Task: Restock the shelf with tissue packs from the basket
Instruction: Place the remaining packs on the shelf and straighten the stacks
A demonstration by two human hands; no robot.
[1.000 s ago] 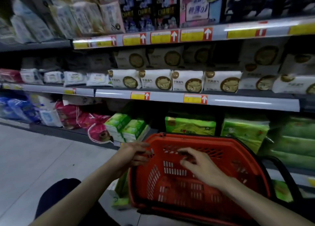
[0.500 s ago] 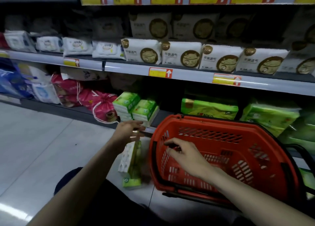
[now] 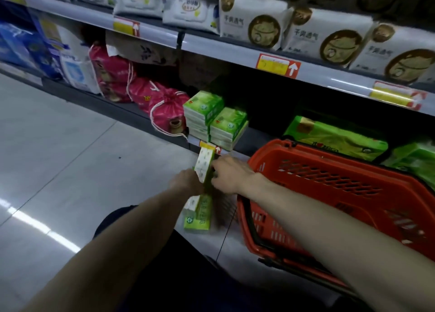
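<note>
Fingers of the left hand [image 3: 186, 182] and right hand [image 3: 229, 175] curl round one long tissue pack [image 3: 204, 164] from opposite sides, just left of the basket [image 3: 329, 182], its long axis near upright and tipped toward the stacked packs [image 3: 213, 118] beyond the basket's far left corner.

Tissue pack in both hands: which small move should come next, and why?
Probably lift the long green-and-white tissue pack up to the dark bottom shelf, beside the stacked green packs: the left hand and right hand grip it, outside the red plastic basket.
</note>
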